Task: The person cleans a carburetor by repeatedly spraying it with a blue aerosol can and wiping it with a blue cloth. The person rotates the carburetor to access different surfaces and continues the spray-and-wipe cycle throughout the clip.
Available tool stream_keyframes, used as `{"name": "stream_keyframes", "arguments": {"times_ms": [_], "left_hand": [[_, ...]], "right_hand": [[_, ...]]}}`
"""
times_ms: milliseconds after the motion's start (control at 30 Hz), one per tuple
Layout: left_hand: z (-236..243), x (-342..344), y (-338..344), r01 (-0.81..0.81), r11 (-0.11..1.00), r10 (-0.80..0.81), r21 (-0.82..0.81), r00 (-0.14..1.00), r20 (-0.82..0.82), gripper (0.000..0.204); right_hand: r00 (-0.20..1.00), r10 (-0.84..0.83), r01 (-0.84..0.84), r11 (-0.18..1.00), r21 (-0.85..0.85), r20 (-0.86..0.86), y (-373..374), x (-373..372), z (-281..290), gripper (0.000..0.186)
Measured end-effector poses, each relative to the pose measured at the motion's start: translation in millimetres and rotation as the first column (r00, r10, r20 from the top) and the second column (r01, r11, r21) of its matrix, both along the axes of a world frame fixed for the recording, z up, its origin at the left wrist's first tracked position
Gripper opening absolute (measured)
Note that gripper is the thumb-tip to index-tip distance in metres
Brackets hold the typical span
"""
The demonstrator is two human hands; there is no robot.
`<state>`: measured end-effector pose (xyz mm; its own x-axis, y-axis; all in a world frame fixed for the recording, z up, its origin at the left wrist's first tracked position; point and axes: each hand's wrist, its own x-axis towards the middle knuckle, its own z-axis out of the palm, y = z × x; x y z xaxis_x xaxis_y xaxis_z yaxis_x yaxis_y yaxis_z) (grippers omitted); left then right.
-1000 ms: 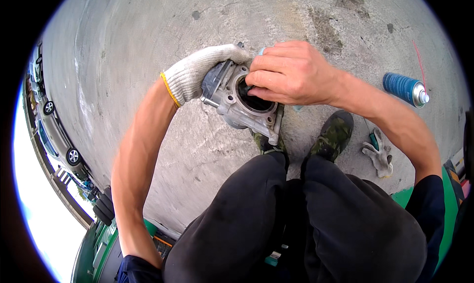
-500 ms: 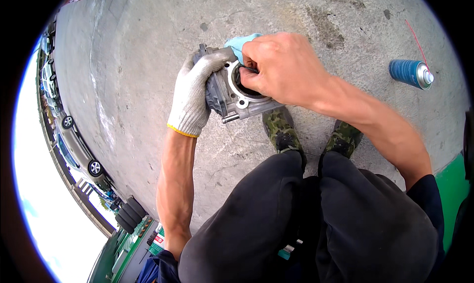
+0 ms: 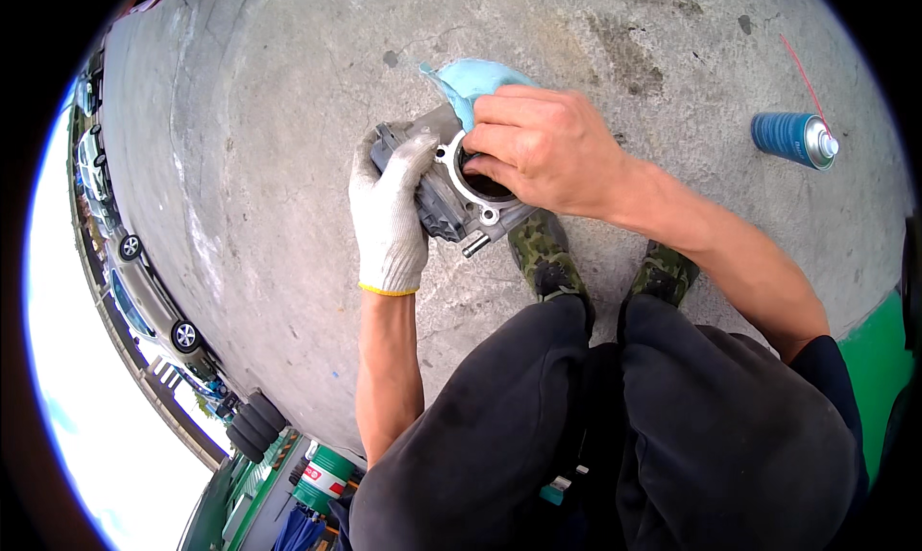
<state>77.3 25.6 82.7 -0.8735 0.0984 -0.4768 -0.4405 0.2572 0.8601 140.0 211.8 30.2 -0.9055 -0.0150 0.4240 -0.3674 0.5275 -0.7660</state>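
Note:
A metal throttle body with a dark housing on its left side hangs in the air above the concrete. My left hand, in a white knitted glove with a yellow hem, is closed around its left side, thumb on top. My bare right hand pinches a light blue cloth at the rim of the round bore. Its lower fingertips reach into the opening. Part of the cloth sticks out past the knuckles on the far side; the rest is hidden by the hand.
A blue spray can with a thin red straw lies on the stained concrete floor at the right. My camouflage shoes are below the part. Far left are parked cars, stacked tyres and a green-and-white drum.
My left hand and the throttle body have turned slightly and shifted right. More of the blue cloth shows beyond my right hand, whose fingers have moved a little along the bore.

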Motion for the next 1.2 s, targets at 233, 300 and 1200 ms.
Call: {"name": "stream_keyframes", "arguments": {"times_ms": [233, 300, 1200], "left_hand": [[-9, 0, -2, -0.029, 0.998, 0.02, 0.055, 0.988, 0.152, 0.038], [-7, 5, 7, -0.085, 0.995, 0.078, 0.061, 0.99, 0.115, 0.038], [-25, 27, 13, -0.22, 0.975, 0.22, 0.025, 0.975, 0.015, 0.041]], "right_hand": [[0.98, 0.189, -0.192, 0.98, -0.058, -0.059, 2, 2, -14, 0.012], [0.997, 0.072, -0.073, 0.995, -0.065, -0.03, 2, 1, -14, 0.014], [0.99, 0.033, -0.019, 0.995, -0.099, 0.138, -1, 1, -24, 0.016]]}}
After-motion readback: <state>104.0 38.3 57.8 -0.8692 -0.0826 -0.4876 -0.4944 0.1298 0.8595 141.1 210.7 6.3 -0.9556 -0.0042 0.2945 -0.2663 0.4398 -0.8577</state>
